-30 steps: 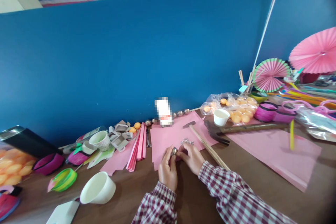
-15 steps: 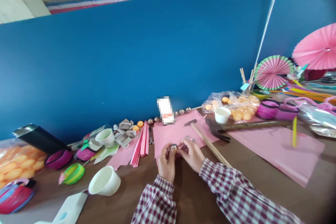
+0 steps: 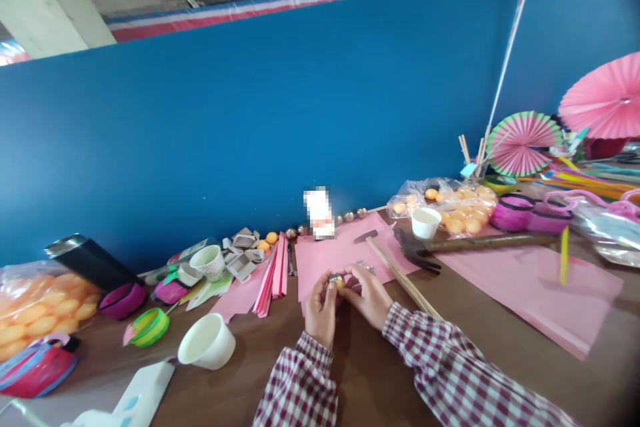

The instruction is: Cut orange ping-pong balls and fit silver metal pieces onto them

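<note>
Both my hands meet over a pink paper sheet on the brown table. My left hand pinches a small round ball, orange with shiny silver wrap on it. My right hand has its fingertips closed on the same ball from the right. A little pile of shiny silver pieces lies just behind my right hand. Both arms wear red-and-white checked sleeves.
A wooden stick and a hammer lie right of my hands, with a large pink sheet beyond. White cups, a bag of orange balls, folded pink strips and paper fans crowd the blue wall.
The view has shifted slightly, so things sit a little further right. My hands stay together on the ball; more orange shows on it now.
</note>
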The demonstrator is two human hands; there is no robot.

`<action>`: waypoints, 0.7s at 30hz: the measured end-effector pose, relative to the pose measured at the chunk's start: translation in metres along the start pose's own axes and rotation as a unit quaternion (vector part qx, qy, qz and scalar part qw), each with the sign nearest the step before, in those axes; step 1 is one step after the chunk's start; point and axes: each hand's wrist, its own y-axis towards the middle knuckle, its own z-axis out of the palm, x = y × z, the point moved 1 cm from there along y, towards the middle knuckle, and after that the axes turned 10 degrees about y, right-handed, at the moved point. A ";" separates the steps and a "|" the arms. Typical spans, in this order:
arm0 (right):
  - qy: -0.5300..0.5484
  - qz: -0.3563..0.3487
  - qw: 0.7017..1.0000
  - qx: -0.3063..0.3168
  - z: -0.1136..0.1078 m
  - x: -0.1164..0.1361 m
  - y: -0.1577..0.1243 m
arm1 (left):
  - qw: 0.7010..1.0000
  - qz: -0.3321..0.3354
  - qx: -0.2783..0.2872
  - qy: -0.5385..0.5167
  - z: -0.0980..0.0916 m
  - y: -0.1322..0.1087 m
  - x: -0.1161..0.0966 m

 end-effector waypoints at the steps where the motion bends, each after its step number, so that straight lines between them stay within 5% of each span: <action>1: -0.002 -0.001 1.000 0.000 0.000 0.000 0.000 | 1.000 0.006 0.004 0.006 0.000 0.000 0.001; 7: -0.029 -0.018 0.999 -0.001 0.000 0.007 0.001 | 0.999 -0.010 0.027 -0.027 0.000 0.001 0.003; 11: -0.119 -0.027 0.990 -0.070 -0.020 0.010 0.009 | 0.994 -0.044 0.027 -0.096 0.001 -0.002 -0.001; 14: -0.279 -0.022 0.949 -0.145 -0.043 0.010 0.013 | 0.991 -0.061 0.022 -0.121 0.002 -0.004 -0.006; 21: -0.457 0.016 0.885 -0.086 -0.064 0.014 0.014 | 0.989 -0.065 -0.006 -0.134 0.002 -0.002 -0.008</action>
